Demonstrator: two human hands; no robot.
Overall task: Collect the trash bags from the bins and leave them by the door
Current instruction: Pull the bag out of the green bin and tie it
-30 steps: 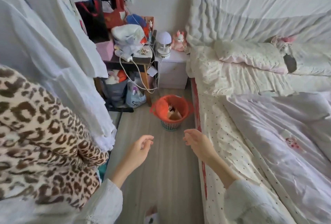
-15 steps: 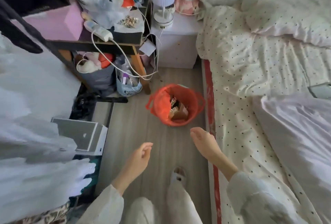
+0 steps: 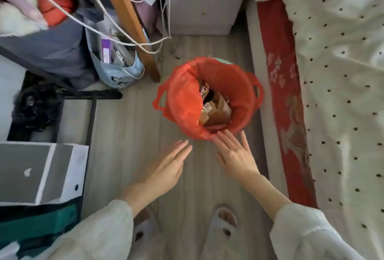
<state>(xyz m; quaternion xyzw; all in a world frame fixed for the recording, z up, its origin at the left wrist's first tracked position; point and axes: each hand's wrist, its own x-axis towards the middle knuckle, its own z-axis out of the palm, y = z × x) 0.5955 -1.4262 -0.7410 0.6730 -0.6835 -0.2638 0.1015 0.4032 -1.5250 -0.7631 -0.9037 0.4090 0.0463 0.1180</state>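
An orange trash bag (image 3: 182, 101) lines a small bin on the wooden floor, its handles hanging over the rim on the left and right. Brown paper packaging (image 3: 216, 108) and other rubbish lie inside. A sliver of the bin's pale green rim (image 3: 220, 59) shows at the far side. My right hand (image 3: 234, 155) is flat, fingers apart, its fingertips at the bag's near edge. My left hand (image 3: 166, 168) is open too, a little short of the bag on its left. Neither hand holds anything.
A bed (image 3: 332, 72) with a dotted sheet and red side panel runs along the right. A wooden table leg (image 3: 133, 27), cables and a light blue bag (image 3: 118, 66) stand at the upper left. A grey box (image 3: 41, 172) sits at the left. My slippered feet (image 3: 224, 222) are below.
I have leaned in and down over the bin, which now fills the middle of the view. Both hands have stretched forward, fingers spread, the right one reaching the bag's near edge.
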